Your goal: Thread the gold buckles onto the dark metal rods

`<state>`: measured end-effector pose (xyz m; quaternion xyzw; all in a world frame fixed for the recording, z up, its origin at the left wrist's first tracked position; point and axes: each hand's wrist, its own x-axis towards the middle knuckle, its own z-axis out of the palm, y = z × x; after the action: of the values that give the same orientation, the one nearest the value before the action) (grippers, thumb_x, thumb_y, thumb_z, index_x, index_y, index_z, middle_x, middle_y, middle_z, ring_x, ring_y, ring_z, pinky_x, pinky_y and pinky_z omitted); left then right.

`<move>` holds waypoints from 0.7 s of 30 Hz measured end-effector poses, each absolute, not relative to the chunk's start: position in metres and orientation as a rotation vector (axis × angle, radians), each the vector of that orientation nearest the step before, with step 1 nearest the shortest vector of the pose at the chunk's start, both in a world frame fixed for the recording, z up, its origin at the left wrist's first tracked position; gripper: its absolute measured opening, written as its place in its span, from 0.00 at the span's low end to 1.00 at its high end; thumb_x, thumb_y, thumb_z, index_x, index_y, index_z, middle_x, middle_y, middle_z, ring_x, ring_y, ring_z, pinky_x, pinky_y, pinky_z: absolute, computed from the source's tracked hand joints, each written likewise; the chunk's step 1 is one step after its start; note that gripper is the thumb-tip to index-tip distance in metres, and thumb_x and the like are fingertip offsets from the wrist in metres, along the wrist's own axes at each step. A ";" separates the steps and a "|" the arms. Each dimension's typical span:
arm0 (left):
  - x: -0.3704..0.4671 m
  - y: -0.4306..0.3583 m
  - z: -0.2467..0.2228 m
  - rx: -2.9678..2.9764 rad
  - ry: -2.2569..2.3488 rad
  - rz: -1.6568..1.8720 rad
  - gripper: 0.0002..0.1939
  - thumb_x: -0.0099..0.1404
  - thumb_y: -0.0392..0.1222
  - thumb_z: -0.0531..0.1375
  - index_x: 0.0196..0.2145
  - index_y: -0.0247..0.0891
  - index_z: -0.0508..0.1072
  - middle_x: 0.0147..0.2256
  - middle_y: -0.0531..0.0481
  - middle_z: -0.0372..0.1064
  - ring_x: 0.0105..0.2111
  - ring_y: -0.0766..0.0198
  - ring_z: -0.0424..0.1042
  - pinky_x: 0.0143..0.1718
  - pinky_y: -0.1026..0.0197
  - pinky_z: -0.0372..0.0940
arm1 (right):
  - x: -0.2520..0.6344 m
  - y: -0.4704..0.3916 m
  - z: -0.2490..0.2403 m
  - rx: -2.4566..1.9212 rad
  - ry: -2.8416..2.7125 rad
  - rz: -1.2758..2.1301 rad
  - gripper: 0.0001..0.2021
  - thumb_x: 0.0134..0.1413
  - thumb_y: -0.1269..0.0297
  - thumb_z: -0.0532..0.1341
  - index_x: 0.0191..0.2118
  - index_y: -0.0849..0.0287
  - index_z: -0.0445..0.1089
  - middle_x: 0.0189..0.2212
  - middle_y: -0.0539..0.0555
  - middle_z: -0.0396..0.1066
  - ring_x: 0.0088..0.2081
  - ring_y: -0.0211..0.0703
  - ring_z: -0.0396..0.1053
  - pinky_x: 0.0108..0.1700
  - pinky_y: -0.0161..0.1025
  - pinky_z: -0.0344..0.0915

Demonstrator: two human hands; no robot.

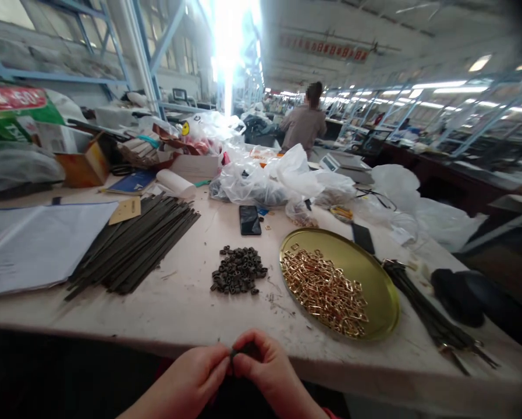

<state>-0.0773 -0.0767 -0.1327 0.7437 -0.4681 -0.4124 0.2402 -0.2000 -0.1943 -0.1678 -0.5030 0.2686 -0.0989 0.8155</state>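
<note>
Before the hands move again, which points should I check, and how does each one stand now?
1. Small dark piece pinched between left hand and right hand: ok.
2. How the piece is turned: cannot tell, fingers hide it.
3. Pile of dark loops on the table, apart from other things: ok.
4. Gold buckles all inside the brass tray: ok.
5. Dark straps lie together: ok.

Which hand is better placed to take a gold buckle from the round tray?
Right. The right hand is on the side of the gold tray with the buckles; the left hand is farther. Both pinch a small dark piece.
</note>
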 end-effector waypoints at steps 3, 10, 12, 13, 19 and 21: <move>-0.078 -0.073 -0.147 1.968 -1.265 -1.131 0.17 0.66 0.47 0.44 0.37 0.38 0.69 0.25 0.52 0.67 0.26 0.65 0.65 0.26 0.67 0.57 | -0.199 -0.196 -0.163 -1.065 0.602 -0.268 0.16 0.34 0.57 0.69 0.28 0.60 0.67 0.16 0.45 0.65 0.21 0.33 0.61 0.27 0.31 0.54; -0.075 -0.075 -0.161 1.802 -1.047 -1.063 0.27 0.64 0.56 0.45 0.56 0.41 0.57 0.46 0.46 0.68 0.46 0.57 0.65 0.49 0.59 0.58 | -0.196 -0.195 -0.182 -1.071 0.499 -0.263 0.19 0.37 0.51 0.66 0.33 0.59 0.65 0.21 0.47 0.65 0.23 0.37 0.63 0.28 0.35 0.57; -0.070 -0.077 -0.157 1.785 -1.006 -1.096 0.24 0.64 0.57 0.46 0.51 0.41 0.63 0.48 0.47 0.66 0.48 0.56 0.63 0.51 0.59 0.55 | -0.207 -0.219 -0.183 -1.418 0.530 -0.401 0.18 0.45 0.52 0.62 0.39 0.59 0.66 0.30 0.51 0.68 0.31 0.41 0.65 0.33 0.37 0.59; -0.068 -0.079 -0.154 1.791 -0.990 -1.118 0.23 0.64 0.56 0.46 0.47 0.40 0.66 0.45 0.47 0.68 0.46 0.56 0.64 0.49 0.59 0.56 | -0.214 -0.238 -0.180 -1.646 0.600 -0.464 0.18 0.48 0.54 0.60 0.42 0.58 0.65 0.33 0.53 0.68 0.34 0.43 0.65 0.36 0.38 0.60; -0.069 -0.097 -0.144 1.882 -0.938 -1.180 0.15 0.62 0.49 0.46 0.28 0.37 0.63 0.25 0.55 0.59 0.29 0.65 0.60 0.33 0.64 0.57 | -0.229 -0.359 -0.168 -2.631 1.045 -0.457 0.10 0.56 0.64 0.51 0.38 0.62 0.67 0.38 0.60 0.67 0.37 0.49 0.67 0.40 0.45 0.60; -0.070 -0.103 -0.142 1.933 -0.973 -1.202 0.13 0.61 0.45 0.46 0.26 0.37 0.62 0.24 0.55 0.57 0.28 0.66 0.58 0.32 0.65 0.55 | -0.225 -0.376 -0.175 -2.830 1.012 -0.324 0.10 0.55 0.64 0.53 0.37 0.63 0.68 0.36 0.61 0.68 0.37 0.51 0.67 0.39 0.45 0.61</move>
<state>-0.0702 -0.1028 -0.1416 0.7380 -0.3713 -0.4589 0.3270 -0.2245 -0.3765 -0.1753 -0.9346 0.3341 -0.1069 0.0593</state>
